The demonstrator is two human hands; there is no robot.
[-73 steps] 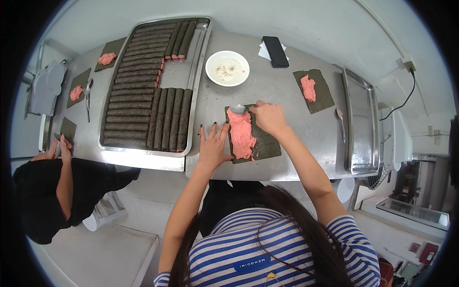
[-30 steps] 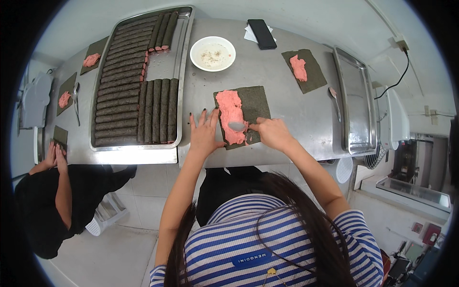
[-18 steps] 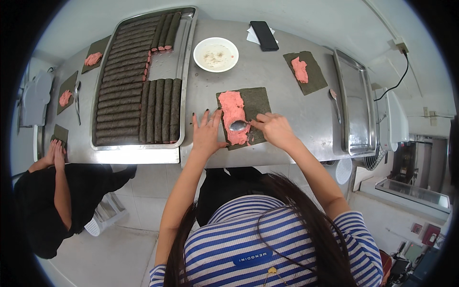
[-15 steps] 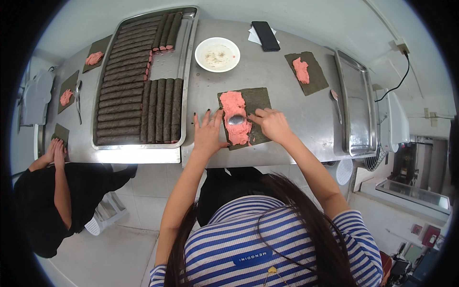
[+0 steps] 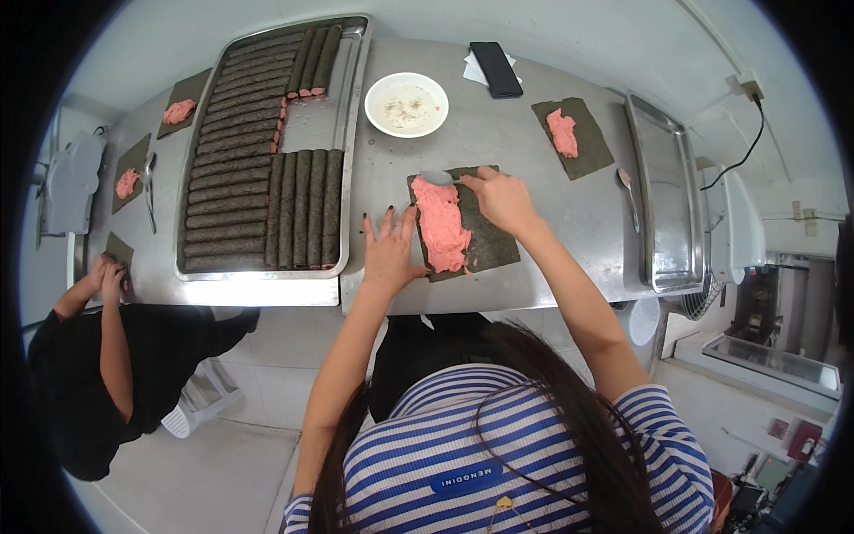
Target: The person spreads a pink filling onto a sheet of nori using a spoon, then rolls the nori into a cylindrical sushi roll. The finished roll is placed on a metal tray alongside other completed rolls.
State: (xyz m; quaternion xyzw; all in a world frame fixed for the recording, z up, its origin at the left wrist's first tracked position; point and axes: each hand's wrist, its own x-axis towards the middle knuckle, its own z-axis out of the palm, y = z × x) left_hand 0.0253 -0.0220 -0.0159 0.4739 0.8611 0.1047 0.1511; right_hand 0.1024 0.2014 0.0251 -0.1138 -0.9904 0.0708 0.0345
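Observation:
A dark green seaweed sheet [image 5: 494,236] lies on the metal table before me, with pink meat paste [image 5: 442,227] spread along its left part. My right hand [image 5: 503,200] is closed around the handle of a spoon [image 5: 436,178], whose bowl rests at the paste's far end. Fingers spread, my left hand [image 5: 390,252] lies at the sheet's left edge and holds nothing. Most of the spoon's handle is hidden by the right hand.
A large tray [image 5: 345,178] of seaweed rolls stands on the left. Beyond my hands are a white bowl [image 5: 406,105] of liquid and a black phone [image 5: 495,69]. Rightward lie another topped sheet [image 5: 587,147], a spoon [image 5: 629,198] and a metal tray [image 5: 667,196]. A co-worker's hands [image 5: 107,278] work at far left.
My right hand has moved the spoon from the middle of the paste to its far end. The paste looks smoother and more even. My left hand has stayed nearly in place.

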